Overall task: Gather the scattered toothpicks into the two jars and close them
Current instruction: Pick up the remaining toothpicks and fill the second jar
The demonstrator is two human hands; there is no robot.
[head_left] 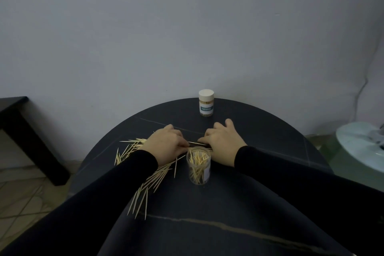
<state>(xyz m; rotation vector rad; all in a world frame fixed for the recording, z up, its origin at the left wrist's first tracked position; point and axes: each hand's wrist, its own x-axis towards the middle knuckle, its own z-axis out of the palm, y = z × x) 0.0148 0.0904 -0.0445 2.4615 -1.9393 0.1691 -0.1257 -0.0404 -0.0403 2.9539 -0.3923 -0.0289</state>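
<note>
Pale wooden toothpicks (pixel 145 181) lie scattered on a dark round bench (pixel 228 203). Left hand (pixel 166 145) and right hand (pixel 222 141), fingers curled, seemingly pinch one toothpick (pixel 196 143) behind an open clear jar (pixel 199 166). A white-capped jar (pixel 206 103) stands farther back.

I see pale tan toothpicks (pixel 145 181) on a black counter (pixel 239 203) veined with thin tan lines. At upper centre, a white-capped jar (pixel 206 103) carries a teal label band. My sleeves (pixel 116 191) are black.
</note>
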